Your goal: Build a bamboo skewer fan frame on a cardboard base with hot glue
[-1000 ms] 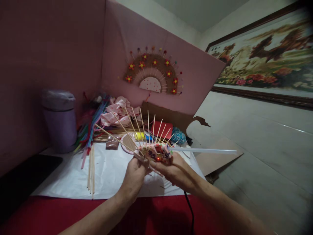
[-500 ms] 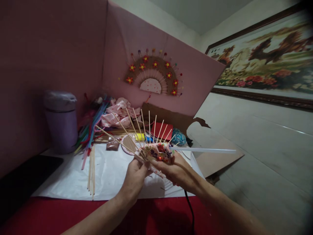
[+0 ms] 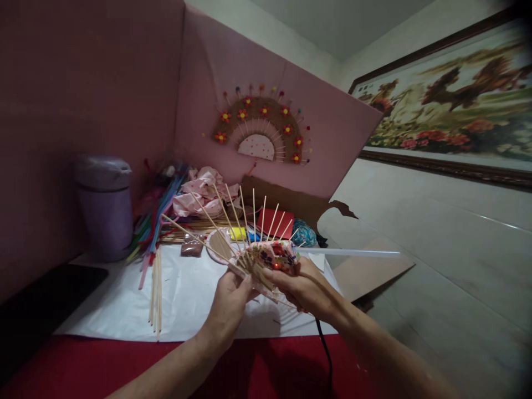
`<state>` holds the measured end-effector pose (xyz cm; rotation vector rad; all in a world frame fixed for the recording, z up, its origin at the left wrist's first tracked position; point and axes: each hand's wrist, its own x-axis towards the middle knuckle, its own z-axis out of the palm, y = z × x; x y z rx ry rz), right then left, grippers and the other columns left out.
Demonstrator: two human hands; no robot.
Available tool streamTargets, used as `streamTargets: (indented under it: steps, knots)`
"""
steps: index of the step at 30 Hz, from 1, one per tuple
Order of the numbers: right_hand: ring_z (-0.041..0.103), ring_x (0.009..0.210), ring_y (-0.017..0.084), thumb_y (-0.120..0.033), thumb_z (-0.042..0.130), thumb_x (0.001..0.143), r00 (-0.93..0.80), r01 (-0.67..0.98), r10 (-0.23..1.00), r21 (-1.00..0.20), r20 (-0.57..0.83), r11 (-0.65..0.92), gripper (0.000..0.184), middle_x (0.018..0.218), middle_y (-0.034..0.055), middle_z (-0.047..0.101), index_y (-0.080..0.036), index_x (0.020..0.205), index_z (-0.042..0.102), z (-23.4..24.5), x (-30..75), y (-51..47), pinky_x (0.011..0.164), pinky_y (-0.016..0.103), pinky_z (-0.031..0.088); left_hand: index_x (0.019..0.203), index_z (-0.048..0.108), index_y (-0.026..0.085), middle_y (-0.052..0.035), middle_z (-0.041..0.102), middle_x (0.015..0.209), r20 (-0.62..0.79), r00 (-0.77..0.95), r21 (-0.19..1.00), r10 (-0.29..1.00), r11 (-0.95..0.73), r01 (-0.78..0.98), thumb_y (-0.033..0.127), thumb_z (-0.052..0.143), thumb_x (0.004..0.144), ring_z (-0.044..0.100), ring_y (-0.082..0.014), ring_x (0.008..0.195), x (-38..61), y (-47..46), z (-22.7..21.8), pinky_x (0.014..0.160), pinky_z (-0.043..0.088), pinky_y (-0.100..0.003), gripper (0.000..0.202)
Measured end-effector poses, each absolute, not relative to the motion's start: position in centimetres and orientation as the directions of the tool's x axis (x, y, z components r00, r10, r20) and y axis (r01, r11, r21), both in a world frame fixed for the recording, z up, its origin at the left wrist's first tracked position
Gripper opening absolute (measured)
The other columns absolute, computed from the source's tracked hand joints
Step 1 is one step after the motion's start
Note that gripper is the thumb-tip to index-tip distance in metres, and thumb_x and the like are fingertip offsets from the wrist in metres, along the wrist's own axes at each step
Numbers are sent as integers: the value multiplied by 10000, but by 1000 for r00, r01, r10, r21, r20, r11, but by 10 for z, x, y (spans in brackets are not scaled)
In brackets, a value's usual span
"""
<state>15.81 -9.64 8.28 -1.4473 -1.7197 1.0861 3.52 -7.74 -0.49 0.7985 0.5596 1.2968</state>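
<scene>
My left hand [image 3: 229, 299] is closed on the lower left edge of a half-round cardboard piece [image 3: 249, 265], from which thin wooden sticks [image 3: 225, 209] fan upward and outward. In my right hand [image 3: 305, 285] is a flower-patterned hot glue gun [image 3: 272, 255] with a small red light lit. A long pale glue stick [image 3: 349, 252] juts out of its back to the right, and a black cord [image 3: 324, 343] hangs below. The gun lies across the cardboard piece, covering part of it. Its nozzle tip is hard to make out.
A finished fan [image 3: 260, 113] with red flowers hangs on the pink board. Purple bin [image 3: 106, 208], pipe cleaners [image 3: 166, 194], pink cloth [image 3: 201, 194], loose sticks [image 3: 155, 299], red paper [image 3: 274, 220] and blue yarn [image 3: 304, 233] surround the white sheet [image 3: 183, 299].
My right hand and the glue gun have shifted slightly to the right, baring more of the cardboard piece. My left hand keeps its hold in nearly the same place.
</scene>
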Motion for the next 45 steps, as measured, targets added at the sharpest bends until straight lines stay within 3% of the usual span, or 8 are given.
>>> streamTargets:
  steps: [5,13,18,26,34,45]
  knots:
    - [405,575,70,-343,603,789,-263,338,965,-934,21,113,196,672,-17,503,-149,772,586,81,156,-96,574,186,376,1001,624,118,-124,696,1016,77,220,787,972,76,-613,304,666,732,653,-240,902,35,-78,-4,794,521,-352,329]
    - [322,496,57,-406,606,779,-276,496,959,-864,-63,86,265,531,-66,374,-161,704,539,80,152,-108,498,189,309,993,630,156,-87,704,986,148,241,748,959,51,-662,239,648,751,658,-197,855,36,-74,-14,802,504,-329,257]
    - [307,519,65,-415,583,789,-261,534,962,-842,-80,75,279,565,-56,373,-167,696,497,77,149,-112,481,197,272,933,669,173,-63,714,918,179,189,770,966,-18,-638,196,660,726,652,-186,810,37,-71,-17,797,493,-327,209]
    - [344,626,102,-431,578,781,-310,533,951,-829,-9,166,272,686,-15,456,-161,804,591,73,151,-109,552,215,322,851,674,170,-44,710,850,168,154,791,974,-40,-610,168,656,699,639,-181,771,35,-73,-9,759,495,-317,153]
    - [314,590,84,-381,578,795,-284,521,959,-841,-11,145,224,654,-33,420,-158,817,579,76,152,-111,517,209,283,924,660,158,-61,710,930,157,164,766,974,-15,-642,176,662,707,651,-191,837,36,-72,-13,794,499,-314,218]
    - [311,467,65,-337,628,766,-281,443,951,-896,-133,6,194,479,-74,348,-162,717,562,90,146,-111,469,190,299,1011,620,151,-102,690,1043,120,196,758,973,38,-651,148,670,674,641,-245,944,35,-72,-16,872,477,-391,340]
